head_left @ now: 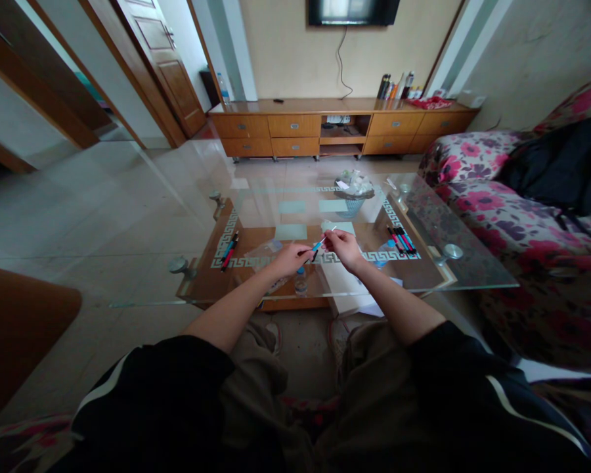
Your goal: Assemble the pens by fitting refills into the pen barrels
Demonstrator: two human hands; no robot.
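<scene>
Above the glass table (256, 213), my left hand (294, 258) is closed on the blue barrel of a pen (318, 246). My right hand (343, 247) pinches at the other end of it, where a thin white piece like a refill (328, 236) sticks up between the fingers. Whether that piece sits inside the barrel is too small to tell. Left of my hands lie a few blue, pink and black pens (229, 251). On the right, several more pens (402, 241) lie side by side.
A water bottle (301, 282), a clear plastic bag (266, 253) and a white box (342, 289) show below the glass. A full waste basket (353, 205) stands beyond. The floral sofa (497, 197) is at right, a wooden TV cabinet (295, 126) at the back.
</scene>
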